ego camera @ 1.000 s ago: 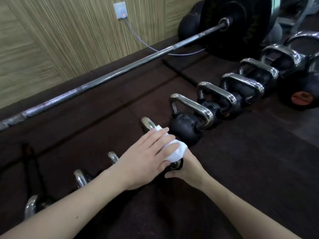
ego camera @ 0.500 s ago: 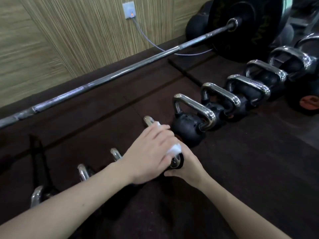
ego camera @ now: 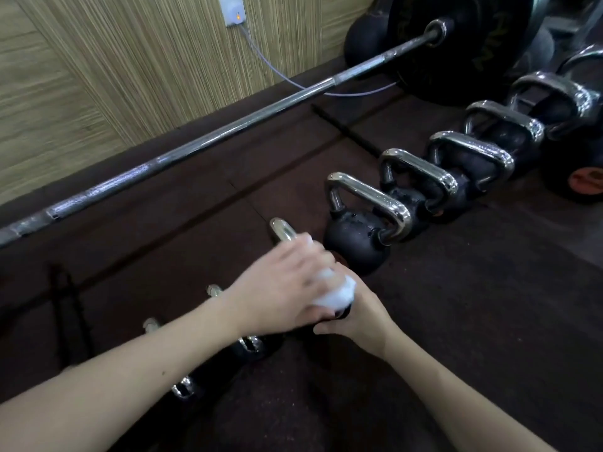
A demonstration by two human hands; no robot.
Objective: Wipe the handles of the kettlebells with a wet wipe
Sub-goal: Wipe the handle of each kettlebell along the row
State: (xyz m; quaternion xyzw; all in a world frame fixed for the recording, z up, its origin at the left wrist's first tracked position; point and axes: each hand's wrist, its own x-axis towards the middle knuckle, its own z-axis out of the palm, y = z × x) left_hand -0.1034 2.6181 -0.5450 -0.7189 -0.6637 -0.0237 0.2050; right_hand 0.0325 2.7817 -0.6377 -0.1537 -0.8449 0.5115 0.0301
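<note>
A row of black kettlebells with chrome handles runs from the lower left to the upper right of the dark floor mat. My left hand (ego camera: 287, 288) presses a white wet wipe (ego camera: 332, 290) onto the chrome handle (ego camera: 283, 230) of one kettlebell; only the handle's far end shows past my fingers. My right hand (ego camera: 355, 318) grips the near side of that same kettlebell, whose body is mostly hidden under both hands. The adjacent kettlebell (ego camera: 355, 243) stands just to the right with its handle (ego camera: 368, 199) bare.
A long barbell (ego camera: 202, 141) with a black plate (ego camera: 456, 44) lies along the wood-panelled wall behind the row. A grey cable (ego camera: 280, 76) runs from a wall socket (ego camera: 232, 10). Smaller kettlebell handles (ego camera: 249, 342) show under my left forearm. A larger kettlebell with an orange mark (ego camera: 584, 181) sits far right.
My left hand has slid the wipe along the handle toward me and bunched it up; more of the handle's far end is bare. My right hand has stayed on the kettlebell.
</note>
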